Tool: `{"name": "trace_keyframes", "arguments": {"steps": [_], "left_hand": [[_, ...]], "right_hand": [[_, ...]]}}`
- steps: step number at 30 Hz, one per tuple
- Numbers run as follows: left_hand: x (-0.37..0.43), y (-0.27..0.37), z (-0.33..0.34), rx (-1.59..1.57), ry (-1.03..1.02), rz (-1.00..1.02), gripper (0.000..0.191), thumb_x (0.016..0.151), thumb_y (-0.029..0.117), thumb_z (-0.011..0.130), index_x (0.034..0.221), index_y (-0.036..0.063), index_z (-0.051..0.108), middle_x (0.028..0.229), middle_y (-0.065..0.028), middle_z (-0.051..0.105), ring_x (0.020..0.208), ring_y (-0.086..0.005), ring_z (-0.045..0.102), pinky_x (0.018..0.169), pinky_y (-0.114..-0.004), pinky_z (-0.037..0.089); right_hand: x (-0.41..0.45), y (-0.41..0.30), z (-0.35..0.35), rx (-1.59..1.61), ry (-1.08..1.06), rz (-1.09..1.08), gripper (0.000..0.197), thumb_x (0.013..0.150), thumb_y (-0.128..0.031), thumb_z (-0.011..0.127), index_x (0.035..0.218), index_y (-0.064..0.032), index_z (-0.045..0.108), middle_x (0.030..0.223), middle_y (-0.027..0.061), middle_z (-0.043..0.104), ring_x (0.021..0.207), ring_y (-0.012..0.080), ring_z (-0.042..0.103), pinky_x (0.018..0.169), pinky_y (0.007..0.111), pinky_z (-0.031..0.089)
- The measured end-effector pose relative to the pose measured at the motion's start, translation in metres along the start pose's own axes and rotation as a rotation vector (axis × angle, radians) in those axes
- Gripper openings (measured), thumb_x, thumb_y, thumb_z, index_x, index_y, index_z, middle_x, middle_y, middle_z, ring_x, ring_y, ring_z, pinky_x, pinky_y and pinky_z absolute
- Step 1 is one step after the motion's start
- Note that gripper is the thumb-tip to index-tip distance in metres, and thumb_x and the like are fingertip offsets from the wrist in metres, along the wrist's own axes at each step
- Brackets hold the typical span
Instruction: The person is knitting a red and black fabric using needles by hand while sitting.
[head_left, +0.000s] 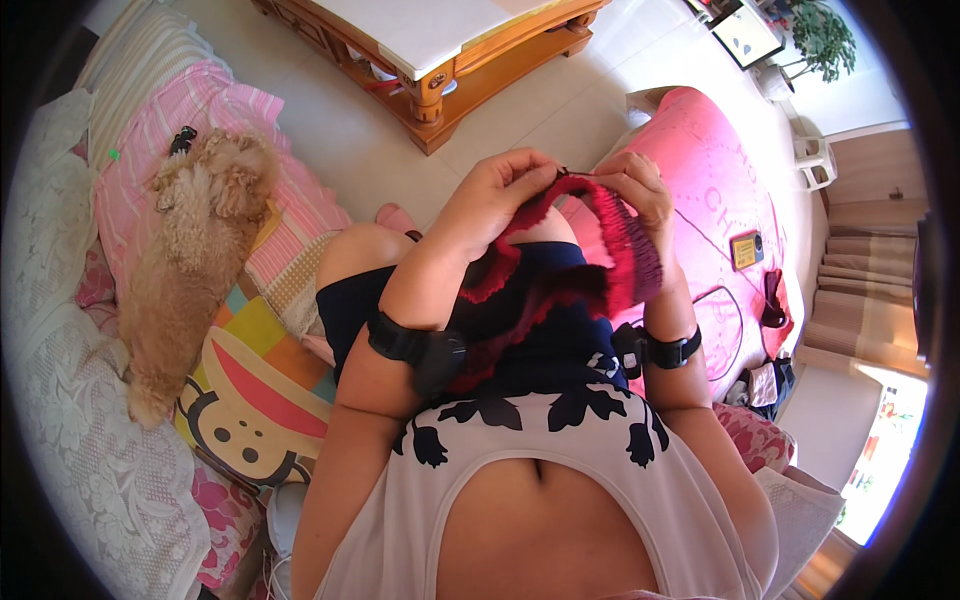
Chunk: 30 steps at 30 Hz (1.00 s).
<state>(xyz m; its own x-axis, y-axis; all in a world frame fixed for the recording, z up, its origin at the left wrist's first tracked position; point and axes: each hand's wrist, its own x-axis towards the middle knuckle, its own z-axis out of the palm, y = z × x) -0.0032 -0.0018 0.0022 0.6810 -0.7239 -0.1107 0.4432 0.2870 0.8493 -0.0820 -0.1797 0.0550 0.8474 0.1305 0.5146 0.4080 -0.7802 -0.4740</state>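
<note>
A knitted strip (619, 236) in bright red and dark maroon curves in a loop above my lap, its lower part trailing over dark blue shorts. My left hand (506, 187) pinches the top edge of the knitting between thumb and fingers. Close by on the other side, my right hand (637, 191) also grips that edge. A thin dark knitting needle (574, 173) spans the short gap between my fingertips; the stitches on it are too small to make out. Black bands with small devices are strapped around both forearms.
A curly tan dog (199, 262) lies on the sofa to the left, beside a cartoon-patterned cushion (255, 405). Ahead stands a carved wooden coffee table (427, 105). On the pink cover (697, 150) at right lie a phone (747, 250) and a dark thin cord (741, 322).
</note>
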Motion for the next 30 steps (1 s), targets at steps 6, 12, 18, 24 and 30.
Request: {"name": "trace_keyframes", "arguments": {"steps": [6, 12, 18, 24, 30], "left_hand": [[-0.004, 0.005, -0.004, -0.077, -0.040, -0.045, 0.014, 0.094, 0.018, 0.060, 0.096, 0.0039, 0.063, 0.087, 0.0029, 0.062, 0.077, -0.0017, 0.056, 0.067, -0.016, 0.044], [-0.005, -0.007, 0.008, 0.058, -0.043, -0.008, 0.015, 0.092, 0.010, 0.060, 0.104, 0.0008, 0.062, 0.088, -0.0004, 0.063, 0.078, -0.0062, 0.058, 0.072, -0.019, 0.046], [-0.006, 0.006, 0.016, 0.294, 0.031, 0.074, 0.020, 0.093, 0.014, 0.060, 0.101, -0.0019, 0.067, 0.086, -0.0009, 0.065, 0.079, -0.0077, 0.057, 0.072, -0.021, 0.045], [-0.022, 0.024, 0.017, 0.097, 0.040, 0.098, 0.023, 0.094, 0.020, 0.055, 0.100, -0.0001, 0.065, 0.092, -0.0039, 0.063, 0.085, -0.0124, 0.058, 0.074, -0.025, 0.047], [-0.049, 0.073, 0.028, 0.135, 0.203, 0.192, 0.029, 0.097, 0.029, 0.049, 0.100, 0.0026, 0.060, 0.087, -0.0078, 0.063, 0.077, -0.0193, 0.064, 0.070, -0.028, 0.051]], "right_hand": [[0.003, -0.013, -0.018, 0.432, -0.203, 0.202, 0.034, 0.073, -0.012, 0.065, 0.104, 0.0021, 0.064, 0.099, 0.0134, 0.058, 0.092, 0.0290, 0.058, 0.084, 0.032, 0.045], [-0.001, -0.014, 0.013, 0.285, -0.133, 0.222, 0.035, 0.078, -0.012, 0.065, 0.109, 0.0023, 0.057, 0.103, 0.0166, 0.057, 0.098, 0.0317, 0.058, 0.086, 0.035, 0.047], [-0.002, 0.000, 0.011, 0.104, -0.012, 0.130, 0.025, 0.074, -0.014, 0.066, 0.094, -0.0027, 0.057, 0.088, 0.0088, 0.059, 0.077, 0.0297, 0.056, 0.068, 0.035, 0.043], [0.017, -0.012, 0.021, -0.024, 0.075, -0.270, 0.020, 0.075, -0.017, 0.056, 0.091, -0.0064, 0.063, 0.088, 0.0070, 0.060, 0.083, 0.0273, 0.057, 0.077, 0.036, 0.040], [0.013, -0.048, -0.026, 0.426, 0.224, -0.237, 0.021, 0.085, -0.013, 0.055, 0.100, 0.0010, 0.056, 0.106, 0.0151, 0.050, 0.097, 0.0322, 0.053, 0.088, 0.038, 0.045]]}}
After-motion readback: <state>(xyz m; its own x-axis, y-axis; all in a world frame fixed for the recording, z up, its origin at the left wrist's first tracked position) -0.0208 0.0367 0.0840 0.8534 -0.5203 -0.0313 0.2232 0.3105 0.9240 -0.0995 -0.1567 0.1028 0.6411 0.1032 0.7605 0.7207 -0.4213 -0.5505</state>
